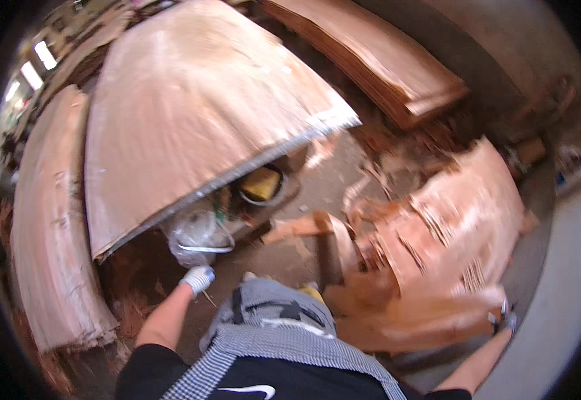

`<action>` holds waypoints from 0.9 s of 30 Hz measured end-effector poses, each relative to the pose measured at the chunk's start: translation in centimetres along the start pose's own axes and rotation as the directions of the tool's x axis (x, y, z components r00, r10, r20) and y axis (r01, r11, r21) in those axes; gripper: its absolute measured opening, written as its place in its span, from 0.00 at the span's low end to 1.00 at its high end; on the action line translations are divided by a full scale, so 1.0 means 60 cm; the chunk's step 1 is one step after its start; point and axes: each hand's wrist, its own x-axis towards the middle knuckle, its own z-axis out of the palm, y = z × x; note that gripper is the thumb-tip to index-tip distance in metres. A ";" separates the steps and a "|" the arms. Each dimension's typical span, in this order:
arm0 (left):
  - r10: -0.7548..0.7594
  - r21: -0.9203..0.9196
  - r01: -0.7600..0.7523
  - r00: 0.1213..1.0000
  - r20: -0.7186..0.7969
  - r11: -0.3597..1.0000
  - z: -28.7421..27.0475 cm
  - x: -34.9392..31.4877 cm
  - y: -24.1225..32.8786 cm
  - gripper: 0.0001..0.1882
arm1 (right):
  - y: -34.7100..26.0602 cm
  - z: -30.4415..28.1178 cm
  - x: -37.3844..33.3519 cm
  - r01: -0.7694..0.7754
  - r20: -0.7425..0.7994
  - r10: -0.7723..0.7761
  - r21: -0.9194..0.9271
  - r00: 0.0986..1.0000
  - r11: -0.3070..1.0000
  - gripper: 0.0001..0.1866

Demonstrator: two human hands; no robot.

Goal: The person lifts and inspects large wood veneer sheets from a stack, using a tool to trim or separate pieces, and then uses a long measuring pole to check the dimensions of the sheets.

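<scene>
My right hand [507, 323], at the lower right, grips the end of a thin reddish-brown wood veneer sheet [417, 323]. The sheet is blurred and curves across toward my legs, in front of a heap of torn veneer [467, 213]. My left hand [198, 279], in a white striped glove, hangs just below a clear plastic bag [194, 233]; a gap to the bag cannot be made out, and its fingers are too smeared to read. Above it stands a broad table stacked with veneer [197, 113], its front edge pale and metallic.
A tall veneer stack [50, 227] stands at the left, another [377, 53] at the far right. Under the table edge sits a round bucket [262, 185] with something yellow inside. Veneer scraps [307, 227] litter the floor. A grey strip of floor [570, 267] runs along the right.
</scene>
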 end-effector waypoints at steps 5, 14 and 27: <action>-0.189 -0.219 0.235 0.959 0.209 0.947 0.066 -0.074 0.019 0.20 | -0.053 0.251 -0.083 0.357 -0.010 -0.357 0.050 0.934 0.933 0.15; -0.117 -0.345 0.115 0.993 0.015 0.932 0.063 -0.015 -0.035 0.20 | -0.256 0.733 -0.549 0.160 0.751 -0.456 0.436 0.478 0.886 0.05; -0.638 -0.737 0.528 0.750 0.172 0.422 0.152 -0.159 -0.081 0.17 | -0.482 1.045 -0.728 -0.201 0.905 -0.221 0.308 0.365 0.930 0.12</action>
